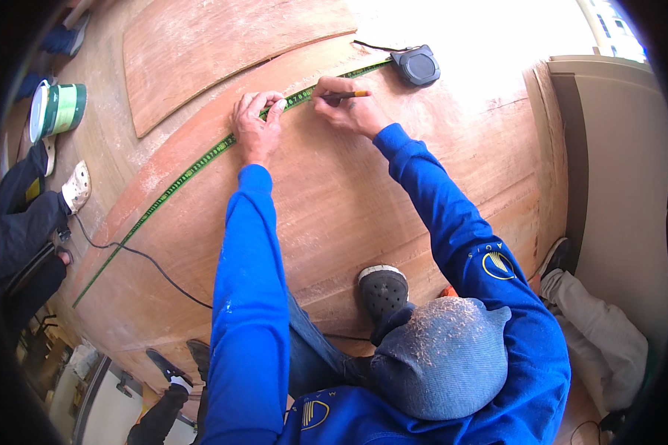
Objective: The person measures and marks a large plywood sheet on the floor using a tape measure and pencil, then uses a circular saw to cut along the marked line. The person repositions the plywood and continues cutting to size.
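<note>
A tape measure with a dark grey case point(417, 67) lies at the far side of a reddish-brown wooden board point(334, 193). Its green blade point(172, 187) is drawn out in a long slant toward the near left. My left hand point(256, 127) rests on the board, thumb and fingers closed over the blade. Just right of it, my right hand point(355, 115) grips a pencil point(355, 94) between thumb and fingers, close against the blade. The pencil's tip is hidden by the fingers. Pale dust is scattered on the board.
Another wooden sheet point(223, 55) lies beyond the blade. A green and white bucket point(63, 107) stands far left, near other people's legs and shoes. A black cord point(152, 259) crosses the board's left side. My grey clog point(384, 291) is on the board; a beige panel point(631, 163) borders the right.
</note>
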Tool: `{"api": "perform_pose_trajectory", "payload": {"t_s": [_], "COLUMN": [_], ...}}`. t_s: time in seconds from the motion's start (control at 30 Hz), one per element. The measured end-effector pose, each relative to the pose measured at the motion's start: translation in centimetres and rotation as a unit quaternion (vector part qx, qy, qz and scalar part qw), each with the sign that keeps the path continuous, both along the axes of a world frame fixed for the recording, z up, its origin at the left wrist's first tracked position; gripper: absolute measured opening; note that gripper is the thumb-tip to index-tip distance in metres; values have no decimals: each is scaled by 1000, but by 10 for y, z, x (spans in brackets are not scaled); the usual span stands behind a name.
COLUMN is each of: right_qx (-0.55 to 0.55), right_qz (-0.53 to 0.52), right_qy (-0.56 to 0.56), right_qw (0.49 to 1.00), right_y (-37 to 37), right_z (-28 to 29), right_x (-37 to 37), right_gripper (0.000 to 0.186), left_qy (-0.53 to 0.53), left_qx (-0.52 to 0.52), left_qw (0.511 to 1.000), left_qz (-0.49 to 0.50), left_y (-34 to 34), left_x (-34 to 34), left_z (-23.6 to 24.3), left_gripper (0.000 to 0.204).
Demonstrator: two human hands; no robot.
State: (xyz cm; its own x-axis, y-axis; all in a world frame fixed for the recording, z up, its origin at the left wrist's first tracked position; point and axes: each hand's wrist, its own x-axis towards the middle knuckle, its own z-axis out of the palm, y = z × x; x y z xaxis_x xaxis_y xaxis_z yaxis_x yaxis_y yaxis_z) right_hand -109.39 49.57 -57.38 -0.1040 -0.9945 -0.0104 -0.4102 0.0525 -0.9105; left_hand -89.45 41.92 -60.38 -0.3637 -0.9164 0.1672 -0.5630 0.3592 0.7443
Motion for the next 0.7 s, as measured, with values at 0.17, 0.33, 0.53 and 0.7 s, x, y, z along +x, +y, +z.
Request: {"api": "perform_pose_trajectory", "payload": {"t_s": [0.17, 0.33, 0.53, 0.7], "right_qx": [73, -74, -60, -66], "right_qz": [175, -23, -70, -76], "right_qy": [93, 126, 423, 465], "right_qw": [977, 989, 902, 879], "right_y": [29, 51, 22, 30], "right_z": [64, 83, 32, 3], "right_x": [-33, -80, -118, -118], "right_gripper": [9, 13, 25, 24], "left_qy": [13, 11, -30, -104], "left_qx": [17, 24, 54, -40], "left_qw": [1000, 1000, 998, 991], "left_qz": [-2, -5, -6, -71], "left_y": [0, 0, -4, 2], "left_x": [0, 3, 0, 28], "left_z": [2, -1, 6, 21], "left_gripper": [9, 9, 9, 11]}}
